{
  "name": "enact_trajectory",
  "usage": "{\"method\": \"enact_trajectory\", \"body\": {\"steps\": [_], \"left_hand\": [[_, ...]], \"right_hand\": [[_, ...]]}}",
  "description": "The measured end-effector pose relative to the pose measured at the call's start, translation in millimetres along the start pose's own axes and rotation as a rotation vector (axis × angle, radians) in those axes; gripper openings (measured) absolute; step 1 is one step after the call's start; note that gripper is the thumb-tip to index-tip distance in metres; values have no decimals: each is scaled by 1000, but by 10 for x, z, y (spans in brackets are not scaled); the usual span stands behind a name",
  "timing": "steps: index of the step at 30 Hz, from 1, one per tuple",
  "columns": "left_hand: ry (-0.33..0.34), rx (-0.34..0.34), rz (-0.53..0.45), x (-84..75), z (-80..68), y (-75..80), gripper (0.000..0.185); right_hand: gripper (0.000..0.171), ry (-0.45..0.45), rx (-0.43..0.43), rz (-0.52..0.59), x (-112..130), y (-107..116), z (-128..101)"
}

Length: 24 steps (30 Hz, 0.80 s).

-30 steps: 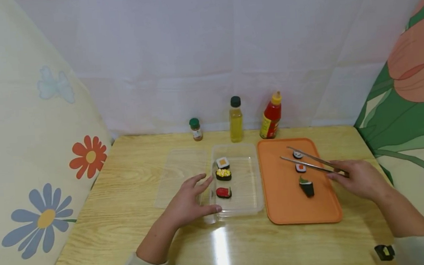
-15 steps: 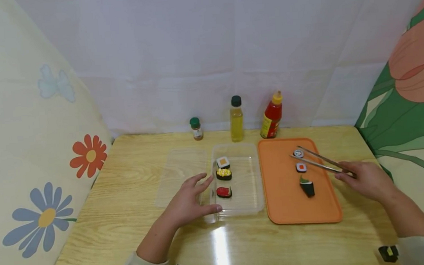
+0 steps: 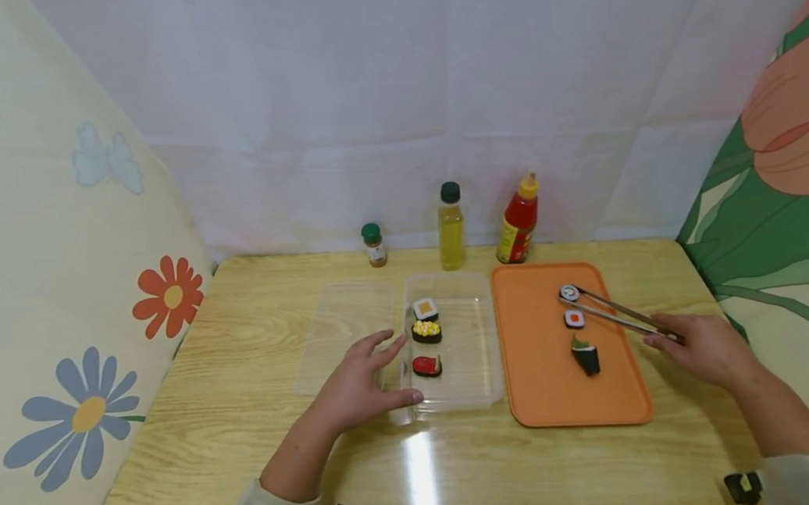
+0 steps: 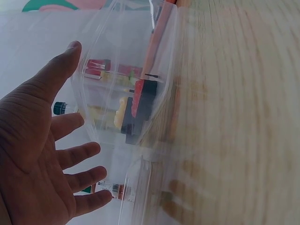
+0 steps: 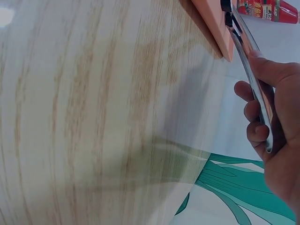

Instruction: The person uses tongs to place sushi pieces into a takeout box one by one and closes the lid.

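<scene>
Right hand [image 3: 708, 347] grasps metal tongs [image 3: 616, 313], tips closing on round white-rimmed sushi roll [image 3: 569, 292]; squeeze evenly. Left hand [image 3: 357, 385], relaxed, steadies clear plastic container [image 3: 484, 341].

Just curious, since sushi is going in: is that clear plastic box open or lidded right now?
Open. The clear box has no cover on; its lid lies flat beside it on the table.

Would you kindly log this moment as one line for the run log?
right hand: grips tongs | tong tips: at sushi roll on orange tray | left hand: touches clear container
</scene>
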State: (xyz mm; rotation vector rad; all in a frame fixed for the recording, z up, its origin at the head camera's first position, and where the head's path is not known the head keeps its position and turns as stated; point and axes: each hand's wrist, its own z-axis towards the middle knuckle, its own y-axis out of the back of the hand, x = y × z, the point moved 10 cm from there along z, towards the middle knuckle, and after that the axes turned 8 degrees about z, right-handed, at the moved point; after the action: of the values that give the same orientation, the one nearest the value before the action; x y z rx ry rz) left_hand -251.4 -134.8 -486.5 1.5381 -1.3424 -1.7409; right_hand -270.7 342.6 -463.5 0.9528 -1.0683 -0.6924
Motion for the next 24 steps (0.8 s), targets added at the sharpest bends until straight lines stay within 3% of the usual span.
{"method": "enact_trajectory", "body": {"steps": [11,17,24], "left_hand": [[-6,-2,6,-4,2,-3,101],[11,3,-7,14,-13,-19,101],[3,-8,11,-7,-3,5,101]], "right_hand": [[34,22,-24,-12,29,20,-24],[36,18,6,-9,35,-12,-29],[33,73,-52,-33,133,81,-2]]}}
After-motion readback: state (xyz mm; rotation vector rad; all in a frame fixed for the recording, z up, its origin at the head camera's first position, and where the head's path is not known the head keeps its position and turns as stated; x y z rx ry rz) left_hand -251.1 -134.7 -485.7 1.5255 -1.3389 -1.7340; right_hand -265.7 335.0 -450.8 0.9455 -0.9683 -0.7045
